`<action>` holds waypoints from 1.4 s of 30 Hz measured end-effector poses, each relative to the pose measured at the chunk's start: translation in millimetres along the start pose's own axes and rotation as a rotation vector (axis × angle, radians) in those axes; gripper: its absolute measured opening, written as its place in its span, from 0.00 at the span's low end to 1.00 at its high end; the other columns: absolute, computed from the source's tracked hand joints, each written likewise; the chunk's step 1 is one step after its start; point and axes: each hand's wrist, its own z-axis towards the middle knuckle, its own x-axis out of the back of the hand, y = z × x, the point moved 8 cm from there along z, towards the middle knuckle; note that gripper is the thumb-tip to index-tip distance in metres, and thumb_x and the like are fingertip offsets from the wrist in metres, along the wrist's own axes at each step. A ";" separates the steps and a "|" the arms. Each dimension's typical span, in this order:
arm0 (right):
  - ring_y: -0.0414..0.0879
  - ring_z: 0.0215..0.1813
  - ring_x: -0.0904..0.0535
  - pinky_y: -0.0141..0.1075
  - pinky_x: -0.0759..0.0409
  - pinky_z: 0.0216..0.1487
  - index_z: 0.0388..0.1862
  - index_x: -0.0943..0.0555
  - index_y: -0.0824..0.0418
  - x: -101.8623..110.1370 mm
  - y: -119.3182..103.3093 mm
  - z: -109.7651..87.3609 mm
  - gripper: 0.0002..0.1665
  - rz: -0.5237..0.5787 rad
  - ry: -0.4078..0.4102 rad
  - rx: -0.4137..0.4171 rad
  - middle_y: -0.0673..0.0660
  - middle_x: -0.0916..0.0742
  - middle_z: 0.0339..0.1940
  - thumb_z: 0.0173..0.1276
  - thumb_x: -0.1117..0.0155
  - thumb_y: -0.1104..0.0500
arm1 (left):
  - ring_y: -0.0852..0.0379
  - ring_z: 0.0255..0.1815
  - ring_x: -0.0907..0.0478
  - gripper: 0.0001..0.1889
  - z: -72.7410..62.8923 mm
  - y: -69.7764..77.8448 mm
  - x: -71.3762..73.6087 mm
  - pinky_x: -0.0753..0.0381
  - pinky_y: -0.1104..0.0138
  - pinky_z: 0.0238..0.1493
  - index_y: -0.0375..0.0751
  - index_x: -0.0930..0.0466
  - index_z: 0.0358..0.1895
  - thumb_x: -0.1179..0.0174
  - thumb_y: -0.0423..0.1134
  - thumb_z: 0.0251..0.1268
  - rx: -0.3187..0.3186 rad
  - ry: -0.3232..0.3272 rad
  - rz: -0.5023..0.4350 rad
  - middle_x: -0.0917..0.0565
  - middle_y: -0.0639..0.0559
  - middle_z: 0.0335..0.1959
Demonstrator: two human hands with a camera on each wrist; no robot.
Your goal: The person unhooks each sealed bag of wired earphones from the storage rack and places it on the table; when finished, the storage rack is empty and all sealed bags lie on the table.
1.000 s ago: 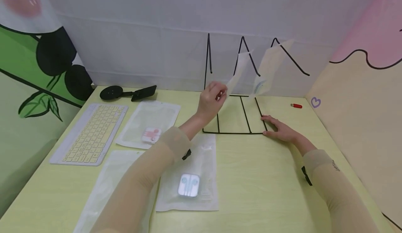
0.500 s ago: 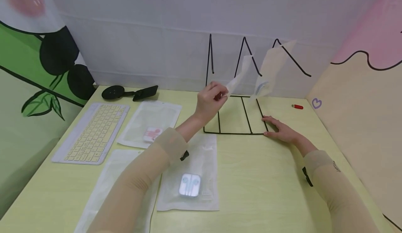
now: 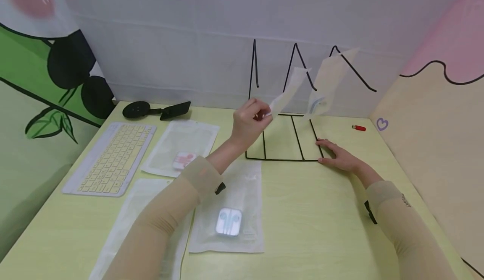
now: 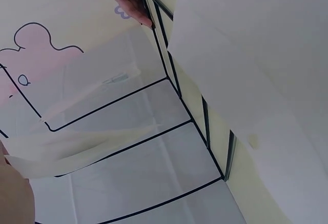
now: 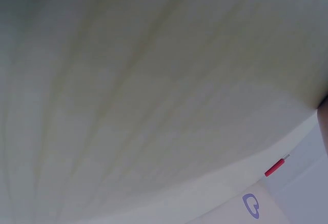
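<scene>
A black wire rack (image 3: pixel 301 137) with tall upright hooks stands on the table against the back wall. Two thin, whitish translucent bags hang from its hooks. The nearer bag (image 3: pixel 291 89) is on the middle hook, its lower end pinched between the thumb and fingers of my left hand (image 3: pixel 249 120). On the right hook hangs the other bag (image 3: pixel 328 82), showing a small bluish item inside. My right hand (image 3: pixel 340 157) holds the rack's base at its front right corner, fingers and thumb at the side bar. In the left wrist view, part of my left hand (image 4: pixel 15 196) shows beside the held bag.
Flat bags lie left of the rack: one holds a white earphone case (image 3: pixel 228 222), another a pinkish one (image 3: pixel 184 161). A white keyboard (image 3: pixel 111 160) and black utensil (image 3: pixel 156 111) lie at far left. A red USB stick (image 3: pixel 359 128) lies back right.
My left hand has shifted slightly left, still pinching the bag, which slants more toward it. The right hand stays at the rack's corner.
</scene>
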 end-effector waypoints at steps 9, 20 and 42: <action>0.64 0.76 0.61 0.67 0.60 0.67 0.73 0.42 0.55 2.3 -0.1 0.4 0.40 0.013 -0.004 -0.005 0.61 0.48 0.77 0.66 0.37 0.51 | 0.60 0.21 0.27 0.05 5.3 19.9 8.1 0.25 0.76 0.23 0.35 0.23 0.25 0.41 0.23 0.48 -0.074 -0.004 0.060 0.24 0.48 0.24; 0.63 0.76 0.62 0.67 0.61 0.67 0.73 0.42 0.52 2.1 3.2 0.6 0.41 0.009 -0.007 -0.009 0.59 0.49 0.78 0.66 0.39 0.45 | 0.60 0.22 0.27 0.04 5.3 37.5 18.1 0.24 0.73 0.23 0.36 0.23 0.25 0.42 0.24 0.50 -0.061 -0.037 0.076 0.23 0.48 0.24; 0.64 0.76 0.61 0.68 0.59 0.67 0.73 0.42 0.55 1.1 -0.9 -0.9 0.40 0.011 -0.008 -0.002 0.61 0.48 0.77 0.66 0.37 0.49 | 0.61 0.21 0.22 0.05 13.7 71.2 45.5 0.23 0.75 0.24 0.37 0.19 0.24 0.42 0.24 0.49 -0.098 -0.096 0.125 0.20 0.49 0.24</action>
